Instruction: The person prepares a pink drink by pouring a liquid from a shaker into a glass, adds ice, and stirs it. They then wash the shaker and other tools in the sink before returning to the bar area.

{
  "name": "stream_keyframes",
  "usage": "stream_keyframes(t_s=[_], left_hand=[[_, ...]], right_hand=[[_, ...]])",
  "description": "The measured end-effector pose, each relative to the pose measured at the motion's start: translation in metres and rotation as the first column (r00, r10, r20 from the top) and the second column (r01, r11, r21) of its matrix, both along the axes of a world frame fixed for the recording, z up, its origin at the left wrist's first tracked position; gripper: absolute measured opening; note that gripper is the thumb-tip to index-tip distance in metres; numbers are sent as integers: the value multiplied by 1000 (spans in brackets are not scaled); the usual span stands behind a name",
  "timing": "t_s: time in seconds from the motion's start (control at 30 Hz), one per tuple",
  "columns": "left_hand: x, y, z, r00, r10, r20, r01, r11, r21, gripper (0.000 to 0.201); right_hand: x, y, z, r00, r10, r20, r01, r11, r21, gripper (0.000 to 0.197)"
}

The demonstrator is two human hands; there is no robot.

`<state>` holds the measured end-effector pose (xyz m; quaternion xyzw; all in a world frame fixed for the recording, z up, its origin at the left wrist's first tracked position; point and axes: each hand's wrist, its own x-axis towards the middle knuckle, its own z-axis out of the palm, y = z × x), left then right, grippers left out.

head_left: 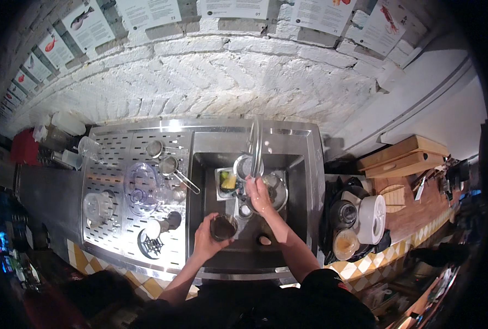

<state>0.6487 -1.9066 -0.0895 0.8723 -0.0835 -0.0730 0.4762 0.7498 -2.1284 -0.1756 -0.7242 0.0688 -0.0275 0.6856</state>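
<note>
My left hand [206, 239] is curled around a dark round cup [223, 227] over the near left of the sink [244, 256]. Farther in, my right hand [259, 197] is at the lower end of the curved metal faucet [256, 140]. Its fingers look closed, but what they grip is hidden. Beside those fingertips is a pale round container [245, 165]. A metal bowl [280, 192] lies partly behind my right hand. To its left, a rectangular tray [219, 193] holds green and yellow pieces. A small round metal cup [245, 210] sits between my hands.
Left of the sink, a slotted drainboard [118, 137] carries strainers [169, 165], a clear plastic lid-like piece [143, 189], a clear container [98, 207] and a black slotted disc [151, 244]. Right of it stand a white appliance [372, 219] and wooden boxes [403, 156]. A white brick wall [200, 82] rises behind.
</note>
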Motion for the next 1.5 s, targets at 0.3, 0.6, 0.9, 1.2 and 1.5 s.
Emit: stream_keyframes(t_s=[0.3, 0.6, 0.9, 1.2, 1.5], left_hand=[[0, 0, -22, 1000, 12, -25, -13, 998, -54, 88], [-12, 3, -14, 999, 29, -28, -30, 999, -43, 87], [-8, 2, -25, 999, 16, -27, -18, 998, -59, 87], [-8, 2, -22, 995, -2, -104, -4, 998, -57, 87], [-7, 3, -26, 995, -15, -101, 9, 999, -53, 88]], right_hand=[[4, 0, 30, 993, 80, -88, -60, 975, 212, 23], [12, -14, 39, 967, 252, 25, -245, 956, -162, 25], [10, -6, 44, 978, 204, 53, -203, 979, -21, 20], [19, 3, 41, 991, 128, -31, -114, 950, 290, 29], [5, -4, 16, 973, 185, -139, -74, 817, 572, 51]])
